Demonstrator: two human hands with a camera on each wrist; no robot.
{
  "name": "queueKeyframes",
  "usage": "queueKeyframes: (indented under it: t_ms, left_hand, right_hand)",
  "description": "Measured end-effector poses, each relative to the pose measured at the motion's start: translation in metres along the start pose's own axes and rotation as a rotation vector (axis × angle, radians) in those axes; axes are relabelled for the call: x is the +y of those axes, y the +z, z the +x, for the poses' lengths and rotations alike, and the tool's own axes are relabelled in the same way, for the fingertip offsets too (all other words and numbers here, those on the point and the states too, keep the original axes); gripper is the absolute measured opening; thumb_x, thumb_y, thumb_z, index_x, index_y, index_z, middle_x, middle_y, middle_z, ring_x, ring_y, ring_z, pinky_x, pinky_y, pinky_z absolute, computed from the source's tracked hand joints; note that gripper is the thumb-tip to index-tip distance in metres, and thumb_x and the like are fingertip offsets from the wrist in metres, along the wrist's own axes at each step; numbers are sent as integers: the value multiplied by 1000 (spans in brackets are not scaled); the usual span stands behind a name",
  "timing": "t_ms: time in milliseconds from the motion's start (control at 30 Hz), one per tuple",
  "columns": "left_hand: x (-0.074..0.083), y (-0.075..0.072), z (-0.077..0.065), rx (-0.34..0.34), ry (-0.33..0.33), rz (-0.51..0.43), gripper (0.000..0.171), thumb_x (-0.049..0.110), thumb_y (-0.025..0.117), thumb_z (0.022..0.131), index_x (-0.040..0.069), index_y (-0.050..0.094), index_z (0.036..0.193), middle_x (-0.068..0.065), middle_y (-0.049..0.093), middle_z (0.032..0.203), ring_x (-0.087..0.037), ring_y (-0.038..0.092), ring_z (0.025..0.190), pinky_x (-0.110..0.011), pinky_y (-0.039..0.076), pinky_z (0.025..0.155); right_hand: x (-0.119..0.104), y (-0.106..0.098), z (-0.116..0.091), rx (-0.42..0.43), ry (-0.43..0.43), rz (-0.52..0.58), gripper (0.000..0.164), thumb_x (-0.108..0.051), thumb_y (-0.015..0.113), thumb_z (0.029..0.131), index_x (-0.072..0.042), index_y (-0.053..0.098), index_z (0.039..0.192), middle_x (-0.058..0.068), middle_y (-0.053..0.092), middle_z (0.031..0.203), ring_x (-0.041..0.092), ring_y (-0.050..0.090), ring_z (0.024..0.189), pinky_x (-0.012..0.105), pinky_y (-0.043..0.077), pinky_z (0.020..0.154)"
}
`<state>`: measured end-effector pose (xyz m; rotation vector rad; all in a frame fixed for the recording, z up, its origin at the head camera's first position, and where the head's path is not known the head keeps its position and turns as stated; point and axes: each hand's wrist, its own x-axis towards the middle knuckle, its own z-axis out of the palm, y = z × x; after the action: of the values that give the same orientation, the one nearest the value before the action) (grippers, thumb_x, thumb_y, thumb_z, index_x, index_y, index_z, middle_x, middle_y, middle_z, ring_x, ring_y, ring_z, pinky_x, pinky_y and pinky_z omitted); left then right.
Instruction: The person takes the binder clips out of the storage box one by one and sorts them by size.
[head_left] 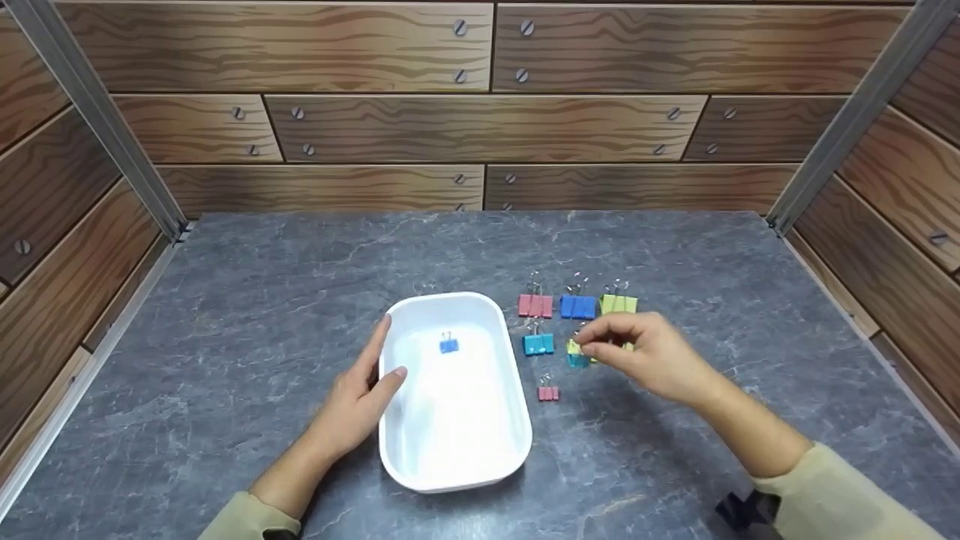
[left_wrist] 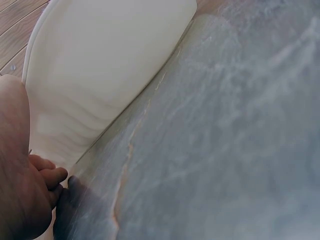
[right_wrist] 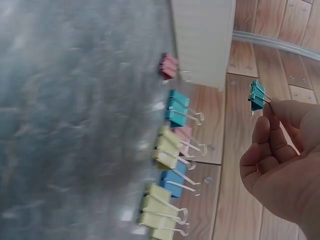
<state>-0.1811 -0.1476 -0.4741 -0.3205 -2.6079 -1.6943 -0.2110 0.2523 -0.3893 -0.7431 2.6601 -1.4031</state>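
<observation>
A white plastic tub (head_left: 465, 427) stands on the table with a small blue binder clip (head_left: 448, 346) inside. My left hand (head_left: 349, 409) holds the tub's left wall, thumb over the rim, fingers along the outside. Right of the tub, my right hand (head_left: 652, 356) pinches a small teal binder clip (right_wrist: 257, 95) by its wire handles, above the table. Partly behind that hand lies a yellow clip (right_wrist: 167, 147). Nearby are a larger teal clip (head_left: 538, 344) and a small pink clip (head_left: 548, 394).
Along the back of the clip group lie a large pink clip (head_left: 535, 306), a large blue clip (head_left: 578, 307) and a large yellow clip (head_left: 619, 304). Wood-patterned walls (head_left: 480, 127) with metal corner posts surround the grey marbled table (head_left: 300, 262).
</observation>
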Motion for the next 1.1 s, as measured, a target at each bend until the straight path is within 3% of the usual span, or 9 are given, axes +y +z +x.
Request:
queueKeyframes:
  t_ms: [300, 767, 1000, 1100]
  left_hand:
    - [-3, 2, 0, 7, 12, 0, 72, 31, 59, 110, 31, 22, 171, -5, 28, 173, -27, 34, 155, -50, 37, 120]
    - [-3, -1, 0, 3, 33, -12, 72, 30, 59, 110, 31, 21, 171, -4, 25, 174, -26, 32, 155, -49, 38, 119]
    - [-2, -1, 0, 4, 10, 8, 72, 32, 58, 110, 33, 21, 171, -4, 26, 173, -28, 37, 153, -50, 46, 113]
    - [-2, -1, 1, 5, 14, 8, 72, 31, 58, 110, 32, 21, 171, -5, 26, 173, -29, 36, 153, -51, 42, 116]
  right_hand:
    - [26, 10, -5, -49, 55, -38, 10, -9, 78, 96, -7, 80, 106, 2, 76, 101, 16, 66, 88, 26, 57, 75]
    - [45, 12, -9, -82, 88, -82, 9, -11, 77, 97, -10, 81, 105, -1, 78, 104, 16, 70, 95, 27, 57, 85]
    - [47, 13, -11, -99, 118, -91, 9, -12, 76, 98, -10, 81, 105, -1, 78, 103, 18, 69, 97, 28, 57, 86]
    - [48, 13, -12, -99, 120, -93, 9, -11, 76, 98, -11, 81, 105, -1, 78, 103, 18, 69, 96, 28, 56, 86]
